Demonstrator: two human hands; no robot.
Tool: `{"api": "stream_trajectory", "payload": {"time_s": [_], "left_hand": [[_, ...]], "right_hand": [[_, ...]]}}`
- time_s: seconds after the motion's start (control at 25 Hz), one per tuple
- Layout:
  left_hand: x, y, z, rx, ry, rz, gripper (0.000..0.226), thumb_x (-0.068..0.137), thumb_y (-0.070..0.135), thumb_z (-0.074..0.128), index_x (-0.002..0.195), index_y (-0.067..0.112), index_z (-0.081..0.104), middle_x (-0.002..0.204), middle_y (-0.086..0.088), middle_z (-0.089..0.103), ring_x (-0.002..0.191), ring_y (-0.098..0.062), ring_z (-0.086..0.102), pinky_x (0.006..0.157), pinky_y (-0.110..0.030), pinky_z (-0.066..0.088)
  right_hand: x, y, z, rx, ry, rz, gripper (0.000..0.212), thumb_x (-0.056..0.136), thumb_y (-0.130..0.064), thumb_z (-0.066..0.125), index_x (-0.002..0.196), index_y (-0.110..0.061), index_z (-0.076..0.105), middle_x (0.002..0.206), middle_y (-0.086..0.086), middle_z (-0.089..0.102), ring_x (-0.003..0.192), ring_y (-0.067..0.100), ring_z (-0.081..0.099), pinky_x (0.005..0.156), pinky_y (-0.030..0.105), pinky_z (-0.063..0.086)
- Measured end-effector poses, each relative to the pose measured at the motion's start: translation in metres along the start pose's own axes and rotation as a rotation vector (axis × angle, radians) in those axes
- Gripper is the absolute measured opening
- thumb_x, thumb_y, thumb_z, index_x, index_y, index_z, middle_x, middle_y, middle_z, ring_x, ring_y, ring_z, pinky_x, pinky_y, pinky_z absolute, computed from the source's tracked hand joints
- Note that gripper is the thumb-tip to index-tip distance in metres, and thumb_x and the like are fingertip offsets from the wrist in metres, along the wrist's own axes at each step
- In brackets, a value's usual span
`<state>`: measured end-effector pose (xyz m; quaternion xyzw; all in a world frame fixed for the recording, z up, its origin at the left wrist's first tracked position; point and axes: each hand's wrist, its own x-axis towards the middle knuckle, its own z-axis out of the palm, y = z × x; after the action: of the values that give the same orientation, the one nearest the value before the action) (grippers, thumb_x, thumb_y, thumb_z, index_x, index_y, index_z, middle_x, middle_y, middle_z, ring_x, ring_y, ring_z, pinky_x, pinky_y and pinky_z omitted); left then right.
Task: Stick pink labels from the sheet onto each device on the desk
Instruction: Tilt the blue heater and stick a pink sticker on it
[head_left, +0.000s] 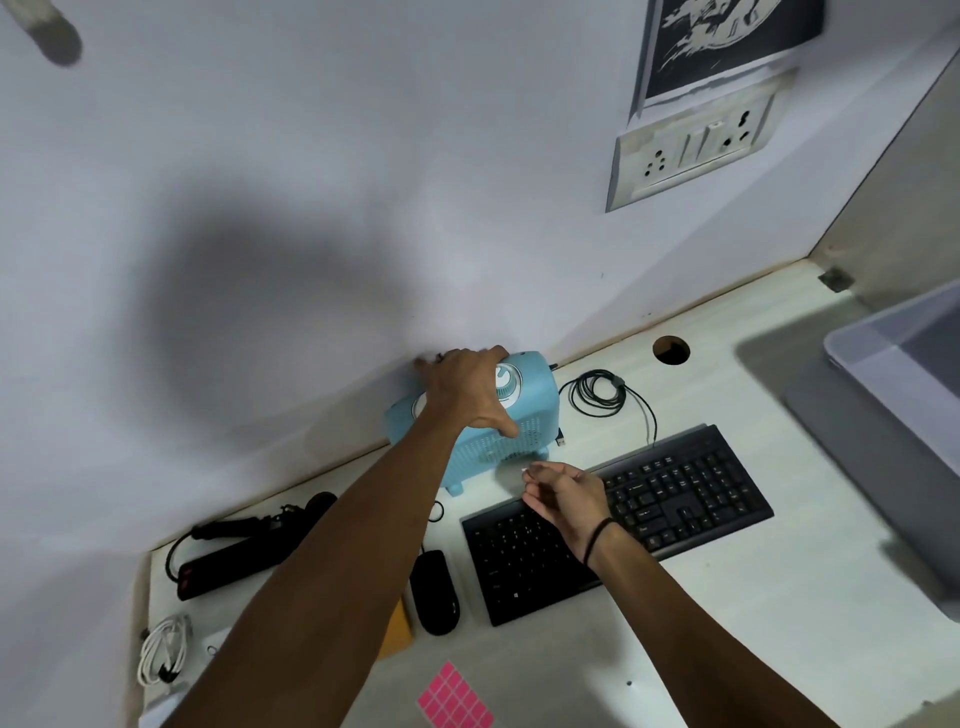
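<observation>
On the white worktop (727, 649) stand one light-blue fan heater (524, 415), one black keyboard (675, 499), one black mouse (435, 592), one black power strip (228, 564), one coiled black cable (597, 392) and one coiled white cable (163, 649), with a single sheet of pink labels (454, 699) lying at the near edge. The left hand (467, 387) grips the top of the heater, fingers curled over its back. The right hand (563, 493) hovers over the keyboard just beside the heater, fingertips pinched together on something too small to identify.

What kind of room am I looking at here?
Probably a home or office computer desk set against a wall: a black keyboard and mouse lie on the white desk, with a wall socket panel above.
</observation>
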<state>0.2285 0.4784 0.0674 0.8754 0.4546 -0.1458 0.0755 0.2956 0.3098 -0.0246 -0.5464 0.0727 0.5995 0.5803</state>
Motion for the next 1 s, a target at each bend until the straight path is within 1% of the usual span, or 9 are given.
{"api": "stream_trajectory", "payload": {"time_s": [0.2, 0.36, 0.48, 0.56, 0.64, 0.72, 0.8, 0.92, 1.0], "left_hand": [[-0.012, -0.007, 0.0, -0.088, 0.115, -0.013, 0.097, 0.035, 0.067, 0.08, 0.124, 0.039, 0.054, 0.105, 0.007, 0.071, 0.103, -0.026, 0.065, 0.083, -0.04, 0.041], [-0.032, -0.044, -0.013, -0.555, 0.208, -0.129, 0.101, 0.029, 0.069, 0.085, 0.122, 0.043, 0.055, 0.101, 0.017, 0.071, 0.098, -0.016, 0.069, 0.089, -0.044, 0.056], [-0.058, -0.067, -0.019, -0.892, 0.348, -0.101, 0.094, 0.032, 0.06, 0.096, 0.118, 0.038, 0.064, 0.1, 0.019, 0.075, 0.093, -0.008, 0.072, 0.086, -0.041, 0.061], [-0.082, -0.073, -0.024, -1.076, 0.435, -0.081, 0.088, 0.037, 0.046, 0.101, 0.117, 0.034, 0.068, 0.104, 0.015, 0.077, 0.096, -0.009, 0.074, 0.087, -0.043, 0.062], [-0.106, -0.077, -0.028, -1.229, 0.513, -0.076, 0.08, 0.044, 0.031, 0.103, 0.117, 0.029, 0.07, 0.107, 0.01, 0.077, 0.099, -0.012, 0.074, 0.087, -0.044, 0.062], [-0.128, -0.078, -0.03, -1.375, 0.575, -0.063, 0.071, 0.05, 0.023, 0.1, 0.115, 0.024, 0.07, 0.109, 0.002, 0.077, 0.102, -0.02, 0.074, 0.085, -0.049, 0.062], [-0.145, -0.074, -0.024, -1.553, 0.631, -0.078, 0.071, 0.052, 0.022, 0.096, 0.117, 0.016, 0.068, 0.113, -0.006, 0.076, 0.105, -0.03, 0.073, 0.085, -0.055, 0.061], [-0.175, -0.063, -0.009, -1.794, 0.683, -0.061, 0.081, 0.055, 0.018, 0.089, 0.13, 0.009, 0.06, 0.124, -0.014, 0.071, 0.112, -0.035, 0.069, 0.084, -0.054, 0.061], [-0.191, -0.063, 0.002, -1.817, 0.654, 0.043, 0.085, 0.059, 0.012, 0.088, 0.137, 0.008, 0.054, 0.131, -0.019, 0.065, 0.119, -0.038, 0.064, 0.087, -0.057, 0.058]], "right_hand": [[-0.008, 0.001, -0.003, 0.031, -0.025, 0.026, 0.009, 0.093, 0.0, 0.061, 0.09, -0.006, 0.068, 0.083, 0.008, 0.071, 0.072, 0.014, 0.066, 0.069, 0.026, 0.06], [-0.018, 0.003, -0.002, 0.025, -0.21, 0.092, 0.012, 0.093, -0.001, 0.06, 0.093, -0.009, 0.069, 0.084, 0.006, 0.074, 0.073, 0.013, 0.069, 0.079, 0.03, 0.06], [-0.033, 0.012, 0.006, 0.096, -0.378, 0.152, 0.016, 0.091, -0.003, 0.062, 0.103, -0.008, 0.071, 0.087, 0.006, 0.072, 0.074, 0.012, 0.069, 0.094, 0.033, 0.054], [-0.043, 0.014, 0.011, 0.163, -0.46, 0.148, 0.03, 0.08, -0.013, 0.077, 0.109, -0.011, 0.071, 0.088, 0.002, 0.065, 0.076, 0.013, 0.062, 0.096, 0.034, 0.052], [-0.052, 0.012, 0.014, 0.179, -0.488, 0.118, 0.051, 0.056, -0.022, 0.095, 0.103, -0.016, 0.074, 0.09, 0.0, 0.06, 0.08, 0.017, 0.052, 0.09, 0.035, 0.055], [-0.064, 0.01, 0.015, 0.176, -0.494, 0.096, 0.059, 0.047, -0.025, 0.099, 0.1, -0.019, 0.074, 0.1, 0.004, 0.058, 0.085, 0.023, 0.049, 0.087, 0.041, 0.058], [-0.08, 0.006, 0.02, 0.173, -0.549, 0.074, 0.048, 0.057, -0.027, 0.094, 0.099, -0.024, 0.071, 0.115, 0.004, 0.059, 0.104, 0.032, 0.053, 0.094, 0.053, 0.053], [-0.104, -0.003, 0.034, 0.239, -0.608, -0.047, 0.007, 0.085, -0.028, 0.069, 0.091, -0.028, 0.066, 0.127, 0.0, 0.059, 0.129, 0.037, 0.046, 0.101, 0.07, 0.038], [-0.114, -0.012, 0.038, 0.227, -0.619, -0.143, 0.013, 0.082, -0.032, 0.073, 0.091, -0.03, 0.064, 0.133, -0.003, 0.06, 0.134, 0.033, 0.045, 0.1, 0.076, 0.029]]}}
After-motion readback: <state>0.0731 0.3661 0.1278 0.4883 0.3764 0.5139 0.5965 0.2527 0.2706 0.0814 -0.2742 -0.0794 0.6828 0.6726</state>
